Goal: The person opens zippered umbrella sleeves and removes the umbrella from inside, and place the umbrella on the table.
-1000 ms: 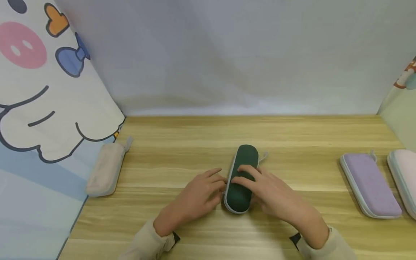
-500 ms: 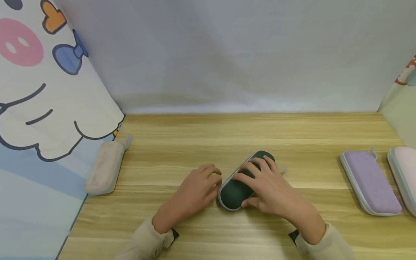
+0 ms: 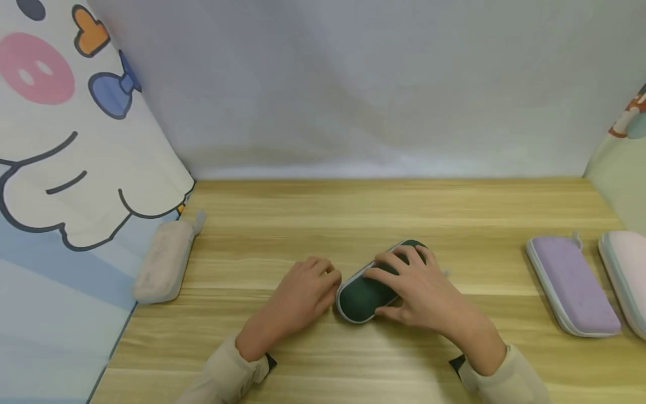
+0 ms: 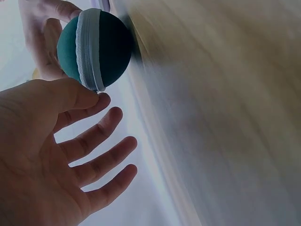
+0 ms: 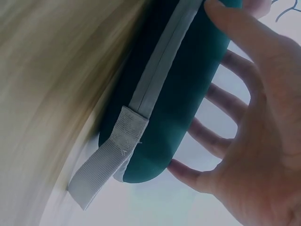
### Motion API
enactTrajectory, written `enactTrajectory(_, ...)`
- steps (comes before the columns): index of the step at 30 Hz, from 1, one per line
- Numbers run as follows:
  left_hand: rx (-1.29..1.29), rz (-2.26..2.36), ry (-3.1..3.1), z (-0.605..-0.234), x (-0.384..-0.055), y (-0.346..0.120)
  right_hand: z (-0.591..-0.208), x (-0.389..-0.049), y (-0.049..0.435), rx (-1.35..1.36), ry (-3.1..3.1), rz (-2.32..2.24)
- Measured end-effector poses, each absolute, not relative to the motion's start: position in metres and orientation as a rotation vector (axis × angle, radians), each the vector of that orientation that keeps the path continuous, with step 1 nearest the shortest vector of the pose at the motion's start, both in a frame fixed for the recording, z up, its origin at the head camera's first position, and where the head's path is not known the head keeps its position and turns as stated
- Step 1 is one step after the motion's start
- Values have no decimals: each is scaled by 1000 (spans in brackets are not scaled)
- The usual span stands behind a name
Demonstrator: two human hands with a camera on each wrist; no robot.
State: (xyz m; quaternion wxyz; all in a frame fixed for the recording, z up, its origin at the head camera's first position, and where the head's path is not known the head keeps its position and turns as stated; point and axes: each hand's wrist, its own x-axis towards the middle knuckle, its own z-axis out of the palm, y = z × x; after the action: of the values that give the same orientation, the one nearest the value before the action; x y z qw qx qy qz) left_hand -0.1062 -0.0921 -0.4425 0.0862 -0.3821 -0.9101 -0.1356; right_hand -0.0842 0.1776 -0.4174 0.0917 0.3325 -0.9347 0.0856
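A dark green zippered case, long and round-ended like a glasses case, lies slanted on the wooden table between the hands. Over its top and side the right hand grips it, thumb on the near side and fingers across the lid. In the right wrist view a grey fabric strap hangs from the far end of the zipper, which looks closed there. At the near left end, the left hand pinches the zipper pull between thumb and index finger; the other fingers are spread, and the pull is mostly hidden.
A beige case with a strap lies at the table's left edge. On the right are a purple case and a pale pink case, partly out of frame. A pale cloth hangs behind the table.
The right hand has turned the green case so its far end swings right and its near end shifts left. The right fingers now wrap further over it; the left hand stays at the near end.
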Motion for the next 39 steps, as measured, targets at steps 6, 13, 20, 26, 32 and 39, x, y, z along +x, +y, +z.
enactTrajectory(6, -1134, -368, -2722, -445, -105, -93, -422, -82, 180, 950, -2798, 266)
enactTrajectory(13, -1140, -322, -2688, -443, -109, -93, -421, -87, 182, 910, -2807, 238)
enactTrajectory(20, -1124, -325, -2725, -441, -110, -95, -422, -89, 183, 885, -2827, 247)
enactTrajectory(26, -1114, -309, -2732, -442, -109, -96, -422, -90, 184, 873, -2836, 268)
enactTrajectory(32, -1113, -290, -2746, -443, -109, -96, -423, -89, 184, 853, -2842, 290)
enactTrajectory(39, -1114, -282, -2758, -442, -109, -96, -424, -89, 184, 790, -2856, 266)
